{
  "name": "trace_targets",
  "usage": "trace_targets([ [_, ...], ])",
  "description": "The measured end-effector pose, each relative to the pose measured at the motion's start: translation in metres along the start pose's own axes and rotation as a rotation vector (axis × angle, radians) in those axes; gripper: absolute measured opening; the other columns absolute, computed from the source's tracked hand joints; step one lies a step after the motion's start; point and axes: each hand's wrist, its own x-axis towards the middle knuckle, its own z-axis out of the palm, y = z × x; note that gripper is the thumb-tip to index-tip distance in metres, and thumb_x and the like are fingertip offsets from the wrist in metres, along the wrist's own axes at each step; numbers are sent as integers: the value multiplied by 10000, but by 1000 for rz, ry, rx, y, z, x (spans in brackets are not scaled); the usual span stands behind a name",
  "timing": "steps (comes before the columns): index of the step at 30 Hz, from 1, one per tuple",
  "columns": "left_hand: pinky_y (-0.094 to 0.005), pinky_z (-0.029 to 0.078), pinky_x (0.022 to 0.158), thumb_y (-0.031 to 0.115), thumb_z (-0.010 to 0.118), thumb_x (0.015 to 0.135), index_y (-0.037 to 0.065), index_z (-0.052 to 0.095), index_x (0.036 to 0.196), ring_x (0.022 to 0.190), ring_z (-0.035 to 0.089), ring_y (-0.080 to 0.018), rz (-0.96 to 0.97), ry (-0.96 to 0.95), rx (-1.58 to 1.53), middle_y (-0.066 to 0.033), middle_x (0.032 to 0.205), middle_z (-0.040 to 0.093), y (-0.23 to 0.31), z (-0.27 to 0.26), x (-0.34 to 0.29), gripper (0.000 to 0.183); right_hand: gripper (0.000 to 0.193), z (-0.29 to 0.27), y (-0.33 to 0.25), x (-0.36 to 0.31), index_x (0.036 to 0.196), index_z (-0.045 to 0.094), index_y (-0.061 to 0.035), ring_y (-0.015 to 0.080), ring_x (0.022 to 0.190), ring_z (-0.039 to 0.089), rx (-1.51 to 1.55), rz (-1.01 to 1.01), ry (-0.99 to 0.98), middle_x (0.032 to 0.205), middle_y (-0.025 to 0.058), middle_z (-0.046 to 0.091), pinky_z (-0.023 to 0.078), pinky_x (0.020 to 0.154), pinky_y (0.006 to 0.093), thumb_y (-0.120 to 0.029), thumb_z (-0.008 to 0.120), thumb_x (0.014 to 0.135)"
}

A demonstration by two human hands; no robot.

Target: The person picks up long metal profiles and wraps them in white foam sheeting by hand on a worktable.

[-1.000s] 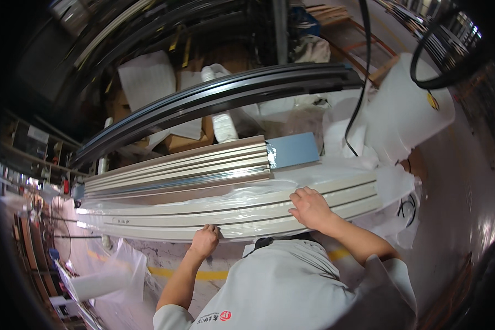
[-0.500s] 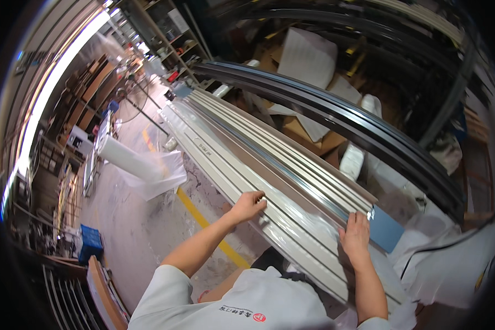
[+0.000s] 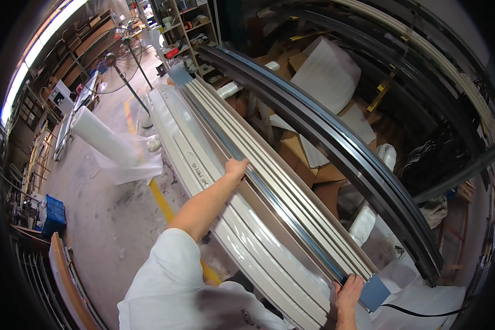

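Long cream ribbed metal profiles (image 3: 300, 198) run diagonally away from me, with a shiny blue-grey strip (image 3: 283, 206) along a brown channel. My left hand (image 3: 236, 169) is closed on the edge of this channel and strip, about midway along; its fingertips are partly hidden. Near the close end, my right hand (image 3: 348, 291) curls its fingers over the same profile, beside a flat blue end piece (image 3: 375, 293). Nearer my body lies a cream profile under clear plastic film (image 3: 250, 236). Another blue piece (image 3: 180, 76) sits at the far end.
Long dark profiles (image 3: 335, 126) lie across the right side, above cardboard and foam sheets (image 3: 327, 71). A white film roll (image 3: 102, 135) leans at left on the floor. Behind it stands a large fan (image 3: 111, 59). A blue crate (image 3: 53, 215) is at far left.
My left hand has moved from the film-wrapped profile across to the channel with the blue-grey strip. My right hand stays near the close end. The view has shifted to the right.
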Motion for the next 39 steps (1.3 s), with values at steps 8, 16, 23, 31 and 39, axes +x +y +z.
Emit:
trace_targets([
  [8, -414, 393, 405, 256, 682, 899, -74, 591, 786, 474, 506, -190, -81, -53, -33, -101, 599, 528, -3, -32, 21, 361, 630, -48, -28, 5, 1150, 537, 49, 453, 1074, 517, 3, -11, -25, 1142, 240, 534, 432, 921, 520, -188, 884, 681],
  [16, -448, 547, 594, 93, 649, 877, -192, 553, 1203, 879, 692, -298, -135, -68, -488, -240, 1112, 653, -17, 23, 56, 443, 587, -47, -7, 24, 1121, 559, 41, 450, 1035, 527, -51, -87, 37, 1087, 233, 544, 444, 894, 517, -257, 858, 712],
  [23, -379, 529, 692, 27, 628, 845, -168, 626, 1101, 945, 660, -233, -113, 14, -276, -223, 1114, 683, 63, 77, 16, 322, 468, -53, 25, 66, 1083, 603, 26, 434, 1032, 561, -84, 9, -43, 1075, 221, 581, 479, 881, 505, -259, 815, 778],
  [31, -427, 531, 966, 184, 804, 839, -116, 607, 1235, 1092, 656, -294, 45, 54, -179, -240, 1253, 665, 47, 120, 57, 535, 414, -46, 74, 123, 1160, 668, -9, 458, 1092, 602, 24, 33, -172, 1168, 252, 642, 502, 940, 507, -345, 665, 918],
  [39, -645, 543, 959, 166, 698, 964, 12, 495, 1413, 1177, 643, -401, -67, -355, -601, -191, 1363, 599, 71, 110, 71, 516, 417, -70, 71, 151, 894, 688, -1, 439, 942, 649, 148, 139, -61, 937, 237, 697, 498, 817, 505, -402, 596, 962],
])
